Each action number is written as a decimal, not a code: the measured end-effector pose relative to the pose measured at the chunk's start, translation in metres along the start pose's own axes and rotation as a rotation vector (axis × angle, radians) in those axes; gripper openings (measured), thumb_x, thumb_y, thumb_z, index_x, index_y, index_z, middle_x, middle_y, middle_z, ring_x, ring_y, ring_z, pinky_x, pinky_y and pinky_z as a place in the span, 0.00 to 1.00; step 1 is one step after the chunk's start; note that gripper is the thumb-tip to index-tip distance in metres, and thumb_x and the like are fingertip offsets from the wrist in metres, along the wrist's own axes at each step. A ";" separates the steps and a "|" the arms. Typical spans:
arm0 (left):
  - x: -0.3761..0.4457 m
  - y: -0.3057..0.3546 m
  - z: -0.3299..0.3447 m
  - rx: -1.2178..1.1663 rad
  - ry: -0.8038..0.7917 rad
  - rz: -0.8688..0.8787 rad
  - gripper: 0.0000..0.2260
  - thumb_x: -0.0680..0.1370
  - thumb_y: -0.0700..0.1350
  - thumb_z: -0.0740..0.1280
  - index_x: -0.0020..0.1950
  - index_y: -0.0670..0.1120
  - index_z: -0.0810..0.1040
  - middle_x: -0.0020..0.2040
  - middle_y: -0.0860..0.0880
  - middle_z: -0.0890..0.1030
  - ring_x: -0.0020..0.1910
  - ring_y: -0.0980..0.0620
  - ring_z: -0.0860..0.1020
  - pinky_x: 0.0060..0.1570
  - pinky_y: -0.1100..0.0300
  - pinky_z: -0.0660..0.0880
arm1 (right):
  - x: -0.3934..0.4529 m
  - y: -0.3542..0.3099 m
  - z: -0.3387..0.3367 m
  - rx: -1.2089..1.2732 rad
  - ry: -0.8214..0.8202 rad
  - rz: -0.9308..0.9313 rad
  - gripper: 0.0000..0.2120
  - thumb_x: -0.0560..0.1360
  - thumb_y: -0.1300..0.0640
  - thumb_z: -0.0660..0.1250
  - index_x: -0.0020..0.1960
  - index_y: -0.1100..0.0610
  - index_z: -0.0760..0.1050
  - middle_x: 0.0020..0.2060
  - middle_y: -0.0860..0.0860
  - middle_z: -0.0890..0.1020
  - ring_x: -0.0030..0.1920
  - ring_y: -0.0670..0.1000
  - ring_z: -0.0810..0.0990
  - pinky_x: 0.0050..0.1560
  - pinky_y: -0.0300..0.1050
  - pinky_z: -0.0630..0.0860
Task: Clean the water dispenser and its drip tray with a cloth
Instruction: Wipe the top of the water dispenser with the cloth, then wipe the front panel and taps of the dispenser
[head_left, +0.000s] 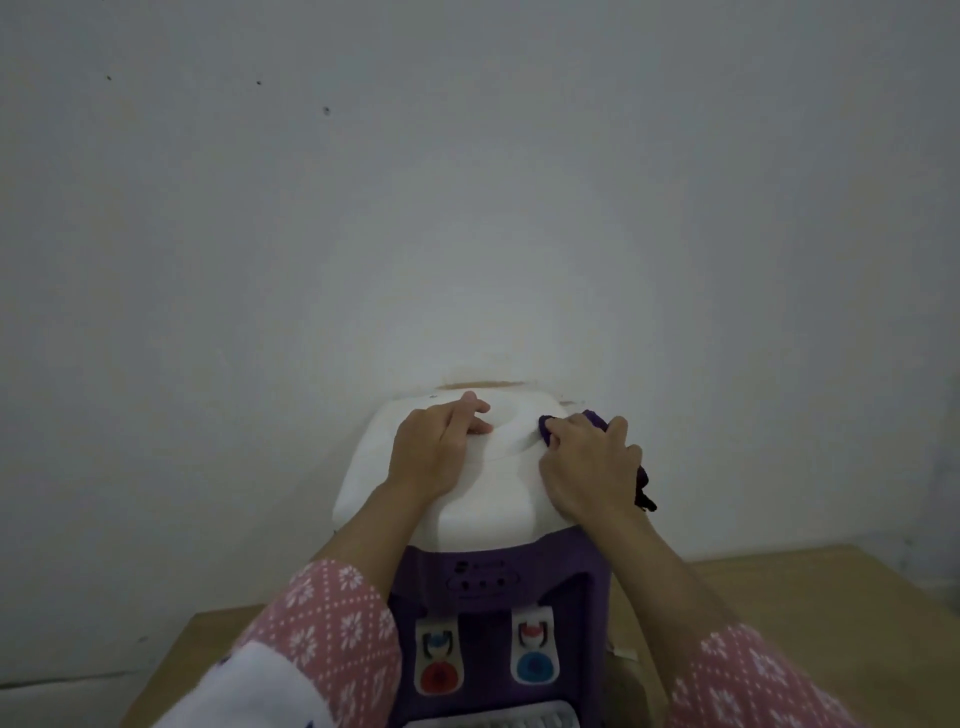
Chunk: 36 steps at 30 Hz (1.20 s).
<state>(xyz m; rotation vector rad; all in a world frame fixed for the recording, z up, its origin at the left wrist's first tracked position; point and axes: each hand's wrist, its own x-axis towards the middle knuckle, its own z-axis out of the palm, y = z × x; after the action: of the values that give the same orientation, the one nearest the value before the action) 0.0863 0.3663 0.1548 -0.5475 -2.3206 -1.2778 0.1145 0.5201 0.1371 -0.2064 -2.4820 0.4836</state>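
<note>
Starting nearest, the drip tray shows only as a pale grille at the bottom edge, below the red and blue taps on the purple front of the water dispenser, which stands on the wooden tabletop against the wall. Farther up, on its white top, the left hand rests with fingers loosely spread beside the central hollow, probably steadying the unit. The right hand presses a bunched purple cloth against the far right of the top, fingers curled over it, likely wiping there.
</note>
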 end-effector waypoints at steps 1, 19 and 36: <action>0.000 0.000 -0.001 -0.003 -0.014 -0.011 0.25 0.76 0.59 0.47 0.52 0.50 0.82 0.45 0.54 0.85 0.52 0.56 0.77 0.53 0.62 0.66 | -0.010 -0.005 0.000 -0.040 0.044 -0.037 0.15 0.74 0.61 0.54 0.55 0.54 0.75 0.50 0.48 0.78 0.46 0.53 0.59 0.44 0.48 0.58; -0.021 -0.025 -0.046 -0.440 0.029 -0.145 0.20 0.82 0.53 0.43 0.63 0.54 0.71 0.52 0.56 0.80 0.64 0.53 0.66 0.63 0.58 0.56 | -0.071 -0.084 0.002 -0.036 0.134 -0.471 0.08 0.70 0.54 0.67 0.46 0.57 0.80 0.39 0.51 0.83 0.40 0.57 0.76 0.31 0.45 0.70; -0.062 -0.086 -0.081 -0.670 -0.100 -0.285 0.24 0.81 0.55 0.40 0.67 0.51 0.68 0.64 0.53 0.75 0.66 0.55 0.70 0.66 0.58 0.63 | -0.065 -0.098 0.026 -0.147 0.190 -0.910 0.14 0.68 0.54 0.71 0.54 0.54 0.80 0.50 0.47 0.83 0.45 0.58 0.80 0.39 0.49 0.76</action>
<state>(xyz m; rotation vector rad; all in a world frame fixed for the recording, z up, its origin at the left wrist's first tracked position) 0.1066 0.2457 0.1013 -0.4965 -2.0587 -2.2334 0.1487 0.4060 0.1210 0.7561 -2.1312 -0.1043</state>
